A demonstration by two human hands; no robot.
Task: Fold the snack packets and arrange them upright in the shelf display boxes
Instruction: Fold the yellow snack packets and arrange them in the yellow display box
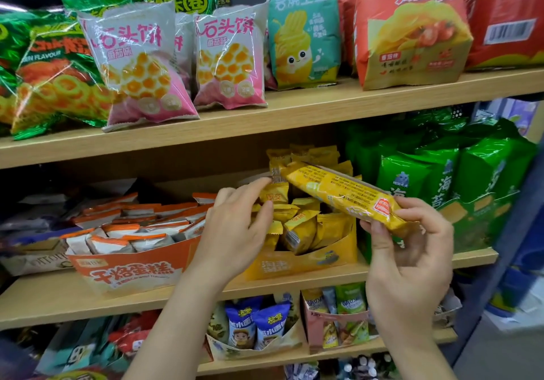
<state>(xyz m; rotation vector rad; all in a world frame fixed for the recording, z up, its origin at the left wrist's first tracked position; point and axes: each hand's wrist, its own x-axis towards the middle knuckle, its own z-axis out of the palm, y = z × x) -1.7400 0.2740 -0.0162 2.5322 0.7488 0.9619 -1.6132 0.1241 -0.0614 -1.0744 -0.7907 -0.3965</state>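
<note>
Clerk: Right hand (412, 241), nearest item: thumb and fingers pinch the lower end of one long yellow crinkled-film snack packet (338, 194). Packet slants up and leftward, in the air, above the yellow cardboard display box (294, 263) on the middle wooden shelf (73, 300).

Checker: Left hand?

Clerk: Left hand (238, 226), raised before the same box, fingers loosely spread, forefinger reaching towards the packet's far end. Grips nothing that I can make out; whether the fingertip touches is not clear.

Checker: Box contents?

Clerk: Small yellow sachets (297, 226), mostly upright, some leaning. Adjacent on the left: orange-and-white cardboard display box (132, 273) of white orange-topped sachets (132, 232).

Checker: Handling notes for the long packet?

Clerk: Judged light, since a pinch at one end carries it without sag. Film looks glossy, likely slippery; contents probably brittle, so no squeezing mid-body. Sealed end flaps look flat and soft: best hold is there, one end per hand, then fold. Risk: crushing the filling, or knocking over sachets when it goes in.
</note>
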